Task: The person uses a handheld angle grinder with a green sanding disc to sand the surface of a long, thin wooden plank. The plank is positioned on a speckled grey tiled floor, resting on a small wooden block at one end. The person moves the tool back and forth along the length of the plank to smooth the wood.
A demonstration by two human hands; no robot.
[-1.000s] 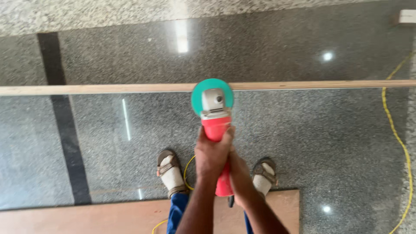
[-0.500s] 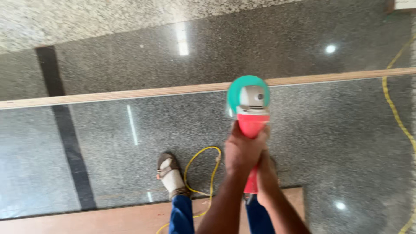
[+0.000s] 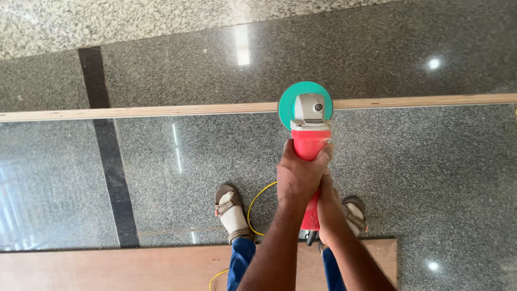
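Both my hands hold an angle grinder [image 3: 308, 140] with a red body, a grey head and a round teal disc [image 3: 288, 99]. My left hand [image 3: 301, 178] wraps the red body just behind the head. Further back, my right hand [image 3: 329, 207] grips the rear of the handle. The disc rests against a long thin wooden strip [image 3: 161, 111] that runs across the polished granite floor from left to right.
My feet in sandals [image 3: 232, 211] stand on the grey speckled floor [image 3: 431, 178], with a yellow cable [image 3: 257, 196] looping between them. A brown wooden board [image 3: 107, 267] lies at the bottom edge. A dark stripe [image 3: 110, 161] crosses the floor at left.
The grinder has moved to the right along the wooden strip since one second ago. Both hands keep the same grip. The yellow cable at the far right has slipped out of view.
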